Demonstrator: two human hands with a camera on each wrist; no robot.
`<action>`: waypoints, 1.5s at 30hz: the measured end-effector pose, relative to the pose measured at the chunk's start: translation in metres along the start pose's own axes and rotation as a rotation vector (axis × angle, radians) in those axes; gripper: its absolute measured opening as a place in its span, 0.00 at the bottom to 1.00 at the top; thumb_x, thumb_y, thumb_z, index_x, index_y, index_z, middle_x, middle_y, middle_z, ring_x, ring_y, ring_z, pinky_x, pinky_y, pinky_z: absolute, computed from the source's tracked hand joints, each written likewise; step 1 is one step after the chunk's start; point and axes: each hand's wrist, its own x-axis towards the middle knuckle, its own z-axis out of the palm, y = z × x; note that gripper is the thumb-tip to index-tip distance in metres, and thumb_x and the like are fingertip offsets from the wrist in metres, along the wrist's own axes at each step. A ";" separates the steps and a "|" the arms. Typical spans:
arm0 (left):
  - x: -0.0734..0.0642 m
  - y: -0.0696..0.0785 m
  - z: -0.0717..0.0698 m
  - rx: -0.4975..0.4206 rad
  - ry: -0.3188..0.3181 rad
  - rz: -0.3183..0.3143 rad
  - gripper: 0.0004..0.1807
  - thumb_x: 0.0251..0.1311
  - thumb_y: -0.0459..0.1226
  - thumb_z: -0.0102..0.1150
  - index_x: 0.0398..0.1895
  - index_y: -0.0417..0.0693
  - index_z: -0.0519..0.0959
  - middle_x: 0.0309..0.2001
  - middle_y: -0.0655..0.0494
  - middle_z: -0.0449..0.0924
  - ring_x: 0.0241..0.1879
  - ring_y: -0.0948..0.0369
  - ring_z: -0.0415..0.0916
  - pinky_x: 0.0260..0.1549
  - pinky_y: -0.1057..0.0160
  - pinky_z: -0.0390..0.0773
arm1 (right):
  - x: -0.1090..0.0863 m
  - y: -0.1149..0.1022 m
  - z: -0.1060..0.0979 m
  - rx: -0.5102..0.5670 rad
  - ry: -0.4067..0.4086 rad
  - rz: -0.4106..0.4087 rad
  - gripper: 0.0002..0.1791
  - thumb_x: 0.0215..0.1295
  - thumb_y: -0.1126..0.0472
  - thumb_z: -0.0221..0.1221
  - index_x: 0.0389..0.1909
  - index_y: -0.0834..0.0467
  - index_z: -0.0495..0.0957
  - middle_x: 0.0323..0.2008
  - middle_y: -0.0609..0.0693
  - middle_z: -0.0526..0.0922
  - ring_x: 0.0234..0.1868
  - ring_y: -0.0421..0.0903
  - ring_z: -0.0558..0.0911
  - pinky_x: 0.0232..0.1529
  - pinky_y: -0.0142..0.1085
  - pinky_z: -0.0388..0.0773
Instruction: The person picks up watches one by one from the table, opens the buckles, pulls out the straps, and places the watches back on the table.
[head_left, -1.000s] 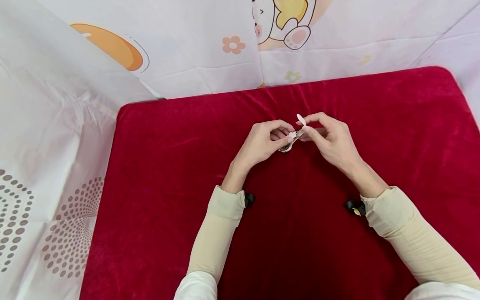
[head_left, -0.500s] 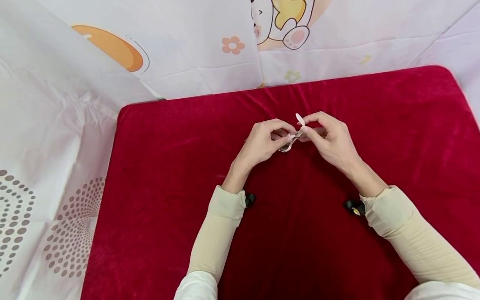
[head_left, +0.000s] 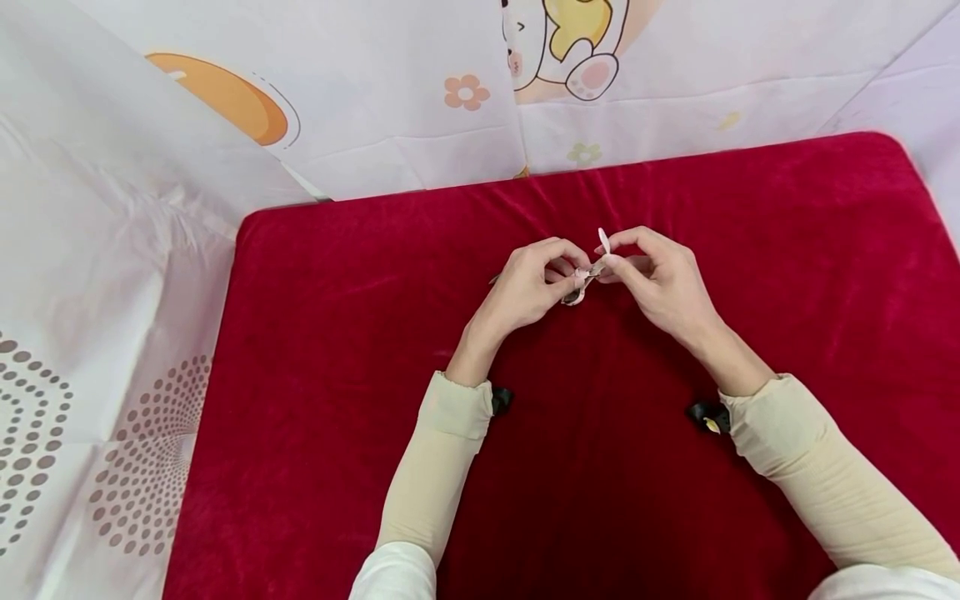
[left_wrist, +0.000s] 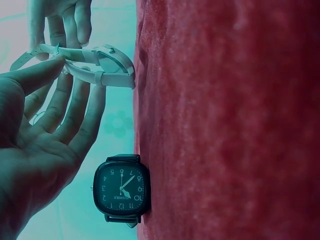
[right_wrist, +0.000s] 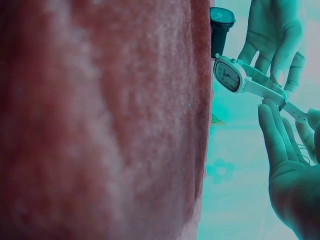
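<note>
Just right of centre, head view: pale watch (right_wrist: 255, 89) gripped from two sides

Pale watch seen against the red cloth of the counter (head_left: 337, 400); strap (head_left: 604, 241) bent into a loop, case (right_wrist: 228, 76) below and left of the fingertips in the head view. Left hand (head_left: 525, 285): fingers curled, thumb pinching the strap near the buckle (left_wrist: 57, 50). Right hand (head_left: 671, 282): thumb and forefinger pinch the strap's free end, its tip pointing up. Hands face each other, fingertips near.

Dark watch (left_wrist: 121, 188), rounded-square case, lower centre of the left wrist view; numerals appear inverted. Also at top right of the right wrist view. Wrist views tinted teal; contact between dark watch and cloth uncertain.

Beige sleeves (head_left: 431, 467) enter from the lower edge. Printed pale curtain (head_left: 397, 100) fills the top and left.
</note>
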 end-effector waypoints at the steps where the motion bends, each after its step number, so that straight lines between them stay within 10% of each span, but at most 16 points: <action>1: 0.000 0.000 0.000 -0.003 -0.001 -0.006 0.05 0.63 0.32 0.64 0.42 0.45 0.82 0.40 0.58 0.80 0.37 0.65 0.79 0.41 0.69 0.81 | 0.000 0.000 0.000 0.012 -0.002 0.003 0.10 0.66 0.73 0.61 0.48 0.67 0.79 0.42 0.61 0.84 0.33 0.42 0.88 0.39 0.32 0.84; 15: -0.001 0.000 -0.001 -0.017 -0.029 0.006 0.05 0.62 0.30 0.64 0.40 0.44 0.80 0.39 0.55 0.80 0.38 0.63 0.80 0.42 0.68 0.82 | -0.001 -0.025 0.000 0.117 -0.028 0.025 0.11 0.66 0.78 0.57 0.48 0.75 0.76 0.44 0.46 0.84 0.33 0.48 0.87 0.40 0.35 0.84; 33: -0.001 -0.002 -0.001 -0.020 -0.043 0.101 0.07 0.60 0.26 0.63 0.37 0.44 0.77 0.36 0.55 0.77 0.35 0.64 0.79 0.35 0.66 0.84 | -0.002 -0.003 0.000 0.130 -0.032 0.052 0.08 0.68 0.74 0.58 0.46 0.70 0.78 0.44 0.65 0.83 0.32 0.46 0.88 0.38 0.36 0.85; 45: 0.000 -0.002 -0.001 -0.014 -0.073 0.038 0.08 0.63 0.29 0.62 0.44 0.44 0.80 0.42 0.54 0.79 0.38 0.63 0.80 0.39 0.69 0.83 | -0.002 -0.001 -0.001 0.136 -0.033 0.065 0.08 0.68 0.73 0.58 0.47 0.70 0.77 0.42 0.63 0.84 0.32 0.47 0.88 0.39 0.36 0.85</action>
